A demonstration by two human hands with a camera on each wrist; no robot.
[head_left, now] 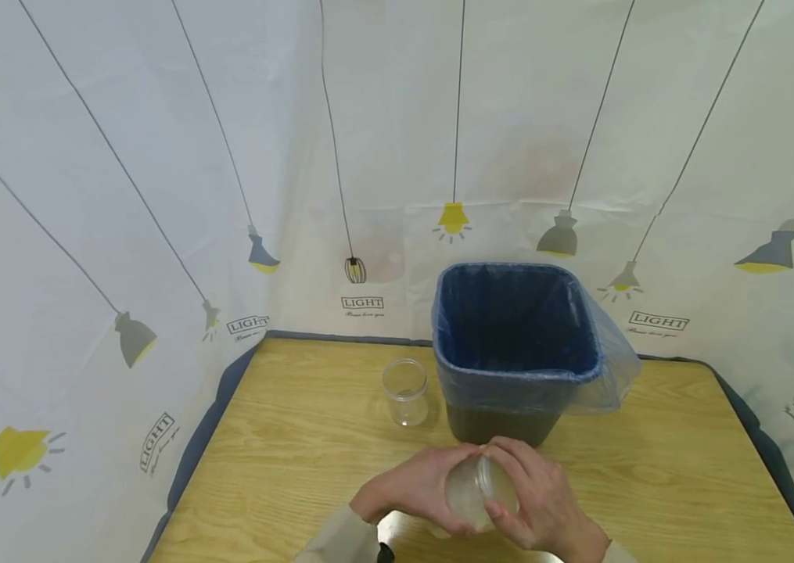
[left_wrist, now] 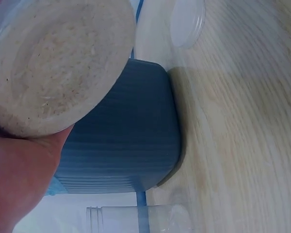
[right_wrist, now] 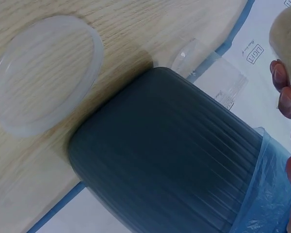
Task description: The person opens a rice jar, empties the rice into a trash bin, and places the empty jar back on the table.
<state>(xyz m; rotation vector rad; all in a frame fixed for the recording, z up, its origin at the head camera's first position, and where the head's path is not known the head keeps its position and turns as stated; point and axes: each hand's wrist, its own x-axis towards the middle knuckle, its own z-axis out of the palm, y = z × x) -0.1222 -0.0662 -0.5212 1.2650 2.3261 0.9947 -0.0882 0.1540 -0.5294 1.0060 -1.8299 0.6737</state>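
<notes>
A clear round container [head_left: 465, 494] of pale, rice-like grains is held between both hands, tilted on its side. My left hand [head_left: 426, 483] curls round the bottom end. My right hand [head_left: 544, 494] grips the other end, by the raised ring, with fingers over the top and thumb on the near side. In the left wrist view, the grains lie against the container bottom [left_wrist: 63, 63], speckled with a few dark bits. On the table just in front of the bin lies a translucent round lid [right_wrist: 9, 104].
Beyond the hands stands a dark bin [head_left: 502, 426] with a blue bag liner [head_left: 523, 383] folded over its rim. Left of it, a clear, lidless jar [head_left: 407, 395] is upright on the wooden table [head_left: 298, 438]. A printed sheet [head_left: 368, 156] hangs round the table's back and sides.
</notes>
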